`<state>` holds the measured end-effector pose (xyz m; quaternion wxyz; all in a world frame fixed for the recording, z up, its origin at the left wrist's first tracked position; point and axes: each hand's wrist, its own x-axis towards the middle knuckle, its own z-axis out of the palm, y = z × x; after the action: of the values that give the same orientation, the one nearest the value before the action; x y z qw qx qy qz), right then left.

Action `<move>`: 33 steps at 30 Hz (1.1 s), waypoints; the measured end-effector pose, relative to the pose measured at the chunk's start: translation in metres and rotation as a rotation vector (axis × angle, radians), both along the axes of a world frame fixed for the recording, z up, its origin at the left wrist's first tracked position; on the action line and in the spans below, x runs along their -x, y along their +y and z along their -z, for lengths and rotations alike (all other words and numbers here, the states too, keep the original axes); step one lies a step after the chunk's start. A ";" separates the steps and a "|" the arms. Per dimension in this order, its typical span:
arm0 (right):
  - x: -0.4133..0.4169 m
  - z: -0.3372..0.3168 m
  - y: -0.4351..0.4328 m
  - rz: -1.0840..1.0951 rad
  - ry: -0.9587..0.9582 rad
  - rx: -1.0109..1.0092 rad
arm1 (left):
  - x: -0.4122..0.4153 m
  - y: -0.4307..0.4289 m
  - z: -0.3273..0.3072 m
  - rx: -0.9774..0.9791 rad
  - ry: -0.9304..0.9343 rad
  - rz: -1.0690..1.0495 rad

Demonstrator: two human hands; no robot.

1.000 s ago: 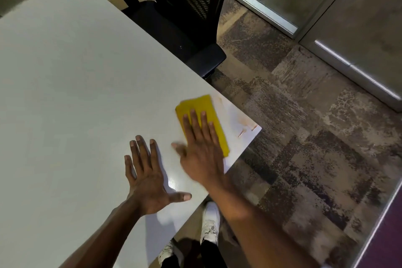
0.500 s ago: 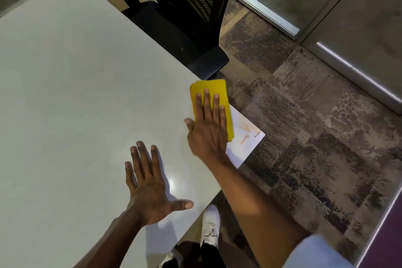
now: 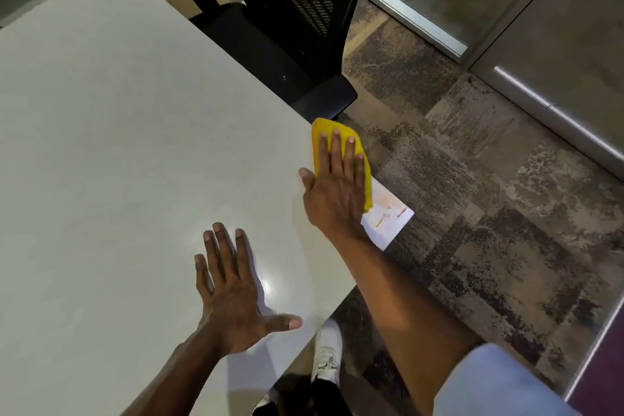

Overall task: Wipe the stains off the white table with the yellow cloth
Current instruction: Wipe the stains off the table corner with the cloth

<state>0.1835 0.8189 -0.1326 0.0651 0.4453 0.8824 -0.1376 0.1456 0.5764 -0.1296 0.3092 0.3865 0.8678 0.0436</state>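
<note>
at the white bench (image 3: 118,145) edge, right hand (image 3: 334,192) presses flat on the yellow cloth (image 3: 366,176) beside orange stains (image 3: 385,213); left hand (image 3: 233,294) splayed flat, empty; patchy carpet (image 3: 489,213) below.

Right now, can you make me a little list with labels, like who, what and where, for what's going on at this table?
who: a person, seen from above
right hand: flat on the yellow cloth, pressing it at the table's right edge
left hand: spread flat on the white table, holding nothing
stains: orange-brown marks at the table corner, right beside the cloth
behind table: black office chair
floor: patchy carpet
job: not finished, marks remain
</note>
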 end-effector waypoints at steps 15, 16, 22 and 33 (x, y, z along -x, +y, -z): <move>-0.057 0.001 -0.060 -0.106 0.063 0.004 | 0.002 -0.005 0.005 0.005 -0.024 0.043; -0.047 0.001 -0.047 -0.086 0.050 -0.002 | 0.003 -0.005 0.005 0.005 -0.020 0.042; -0.044 0.002 -0.067 -0.009 0.089 -0.007 | 0.003 -0.004 0.006 0.011 -0.025 0.042; -0.090 -0.006 -0.075 -0.105 0.100 -0.008 | 0.004 0.000 0.000 0.064 -0.034 0.029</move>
<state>0.2732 0.7439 -0.1263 0.0263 0.3912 0.9072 -0.1525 0.1418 0.5763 -0.1292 0.3367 0.3879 0.8578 0.0180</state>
